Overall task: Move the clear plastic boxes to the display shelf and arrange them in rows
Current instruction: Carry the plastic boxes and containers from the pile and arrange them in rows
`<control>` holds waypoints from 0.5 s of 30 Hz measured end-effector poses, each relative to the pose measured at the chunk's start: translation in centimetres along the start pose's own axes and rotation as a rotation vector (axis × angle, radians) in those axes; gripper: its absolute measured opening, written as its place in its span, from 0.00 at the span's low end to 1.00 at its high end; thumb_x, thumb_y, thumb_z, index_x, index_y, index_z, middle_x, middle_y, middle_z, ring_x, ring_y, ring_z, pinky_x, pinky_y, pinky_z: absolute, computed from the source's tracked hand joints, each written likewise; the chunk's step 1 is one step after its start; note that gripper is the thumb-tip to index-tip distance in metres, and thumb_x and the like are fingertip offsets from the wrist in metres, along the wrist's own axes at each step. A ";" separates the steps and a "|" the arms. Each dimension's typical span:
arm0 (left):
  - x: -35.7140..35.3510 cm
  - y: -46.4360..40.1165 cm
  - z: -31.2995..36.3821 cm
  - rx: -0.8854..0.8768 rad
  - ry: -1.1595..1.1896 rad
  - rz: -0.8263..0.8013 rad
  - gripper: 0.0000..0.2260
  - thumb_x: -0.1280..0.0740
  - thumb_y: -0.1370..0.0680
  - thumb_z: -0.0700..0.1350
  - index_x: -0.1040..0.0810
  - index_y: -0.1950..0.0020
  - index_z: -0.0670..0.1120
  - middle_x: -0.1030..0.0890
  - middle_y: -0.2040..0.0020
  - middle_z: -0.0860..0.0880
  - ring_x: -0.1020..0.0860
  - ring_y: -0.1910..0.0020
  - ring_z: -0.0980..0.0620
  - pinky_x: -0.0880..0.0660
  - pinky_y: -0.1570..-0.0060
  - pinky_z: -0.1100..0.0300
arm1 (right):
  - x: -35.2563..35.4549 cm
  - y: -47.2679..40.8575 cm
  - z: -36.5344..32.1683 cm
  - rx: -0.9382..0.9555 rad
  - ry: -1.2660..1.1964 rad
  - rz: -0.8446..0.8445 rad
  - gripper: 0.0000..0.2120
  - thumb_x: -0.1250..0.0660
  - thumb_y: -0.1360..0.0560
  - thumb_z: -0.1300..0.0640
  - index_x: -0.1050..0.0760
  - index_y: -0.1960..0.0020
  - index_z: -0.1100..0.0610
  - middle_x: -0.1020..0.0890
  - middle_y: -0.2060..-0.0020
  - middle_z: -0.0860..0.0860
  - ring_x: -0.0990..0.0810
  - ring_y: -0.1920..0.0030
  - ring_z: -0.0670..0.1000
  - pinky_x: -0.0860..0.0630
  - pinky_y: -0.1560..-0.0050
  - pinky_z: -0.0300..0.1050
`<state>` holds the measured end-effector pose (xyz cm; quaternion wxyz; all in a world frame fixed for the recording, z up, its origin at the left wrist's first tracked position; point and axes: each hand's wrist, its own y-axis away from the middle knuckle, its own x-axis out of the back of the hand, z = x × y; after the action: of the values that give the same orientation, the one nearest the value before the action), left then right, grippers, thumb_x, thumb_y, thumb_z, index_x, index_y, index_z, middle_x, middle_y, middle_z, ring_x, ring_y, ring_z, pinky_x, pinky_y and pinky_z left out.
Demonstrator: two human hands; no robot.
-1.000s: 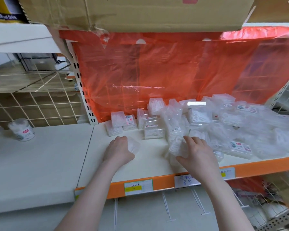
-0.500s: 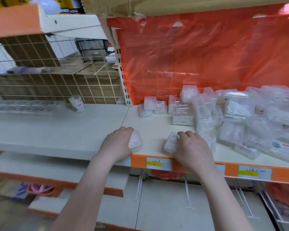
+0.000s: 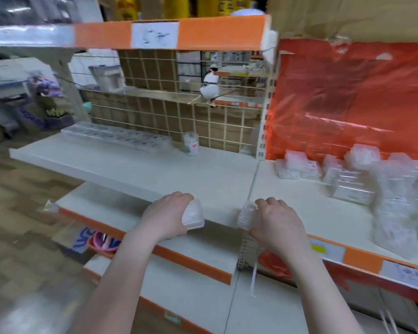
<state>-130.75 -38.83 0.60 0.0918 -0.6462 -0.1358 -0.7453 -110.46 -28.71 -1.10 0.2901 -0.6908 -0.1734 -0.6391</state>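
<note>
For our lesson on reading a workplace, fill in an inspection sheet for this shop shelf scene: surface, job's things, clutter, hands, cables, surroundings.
Surface: white shelf, bare across its middle.
Job's things: one clear box in the left hand, another box in the right hand; loose pile of clear boxes at right; a flat row of boxes at the back left.
Clutter: small round tub standing alone.
Hands: both have fingers curled round a box.
Cables: nothing seen.
Surroundings: wire grid back, orange plastic sheet, lower shelves.

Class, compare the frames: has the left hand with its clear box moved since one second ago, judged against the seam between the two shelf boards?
Yes. The left hand and its clear box have moved leftwards across the seam.
</note>
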 end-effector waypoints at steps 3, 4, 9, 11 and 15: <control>0.5 2.1 -6.2 0.043 0.006 0.006 0.25 0.32 0.30 0.42 0.32 0.34 0.48 0.28 0.38 0.50 0.28 0.40 0.48 0.28 0.44 0.52 | -0.7 -1.3 -6.3 0.040 -0.020 -0.011 0.17 0.39 0.28 0.55 0.32 0.39 0.55 0.25 0.44 0.52 0.28 0.42 0.54 0.30 0.46 0.45; 0.7 2.7 -8.2 0.052 0.012 0.011 0.25 0.32 0.30 0.42 0.32 0.34 0.49 0.28 0.38 0.50 0.28 0.40 0.48 0.28 0.44 0.53 | -0.9 -1.7 -8.4 0.049 -0.022 -0.009 0.17 0.40 0.27 0.54 0.32 0.39 0.55 0.25 0.45 0.52 0.28 0.43 0.54 0.30 0.46 0.45; 1.9 5.6 -18.0 0.111 0.070 0.033 0.23 0.31 0.31 0.42 0.31 0.38 0.52 0.26 0.40 0.52 0.26 0.46 0.49 0.26 0.51 0.55 | -1.9 -3.4 -18.1 0.095 -0.063 0.015 0.17 0.40 0.26 0.52 0.32 0.38 0.55 0.25 0.45 0.52 0.27 0.44 0.54 0.31 0.47 0.44; 2.4 6.5 -21.2 0.147 0.071 0.032 0.25 0.31 0.31 0.41 0.31 0.36 0.52 0.27 0.41 0.52 0.26 0.44 0.49 0.26 0.53 0.55 | -2.0 -4.1 -21.4 0.118 -0.082 0.020 0.18 0.39 0.26 0.53 0.33 0.37 0.55 0.25 0.45 0.51 0.28 0.44 0.54 0.31 0.46 0.44; 3.0 7.3 -26.5 0.212 0.089 0.014 0.25 0.31 0.31 0.40 0.31 0.36 0.50 0.27 0.45 0.52 0.27 0.49 0.49 0.27 0.57 0.57 | -1.8 -6.1 -26.6 0.169 -0.085 0.010 0.19 0.37 0.28 0.54 0.32 0.38 0.55 0.25 0.46 0.51 0.27 0.45 0.53 0.32 0.48 0.43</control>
<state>-153.77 -54.12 0.83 0.1707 -0.5999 -0.2054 -0.7541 -135.20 -40.32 -1.43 0.3426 -0.6914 -0.2355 -0.5908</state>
